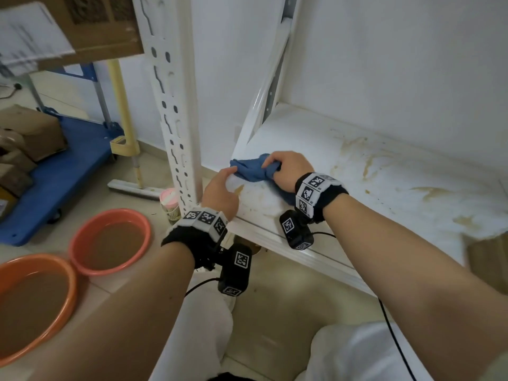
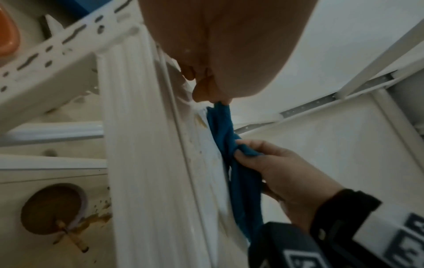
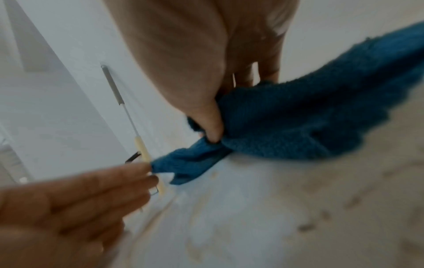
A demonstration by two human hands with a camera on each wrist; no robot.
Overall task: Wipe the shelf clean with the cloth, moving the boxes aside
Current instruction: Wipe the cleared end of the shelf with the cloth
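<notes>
White metal shelving fills the head view, and its lowest shelf (image 1: 316, 149) is streaked with brown stains toward 3 o'clock. On the shelf's near left corner lies the blue cloth (image 1: 251, 167), bunched up. The right hand (image 1: 288, 167) clenches around the cloth's right part, thumb pressed into the folds; how much cloth sits under the palm is hidden. The left hand (image 1: 220, 192) reaches from 7 o'clock with fingers nearly straight, their tips pinching the cloth's left end; in the right wrist view that contact is blurred, but the left wrist view shows the tips closed on the fabric.

At 4 o'clock a brown box (image 1: 486, 257) is cut off by the frame edge, blurred and mostly out of sight. On the floor at 8 o'clock stand two orange basins (image 1: 110, 240) of murky brown water, touching each other. Beyond them, at 9 o'clock, a blue cart (image 1: 68, 171) carries cardboard boxes, only partly visible. A pink-lidded cup (image 1: 170, 204) sits by the shelf post, half hidden behind it.
</notes>
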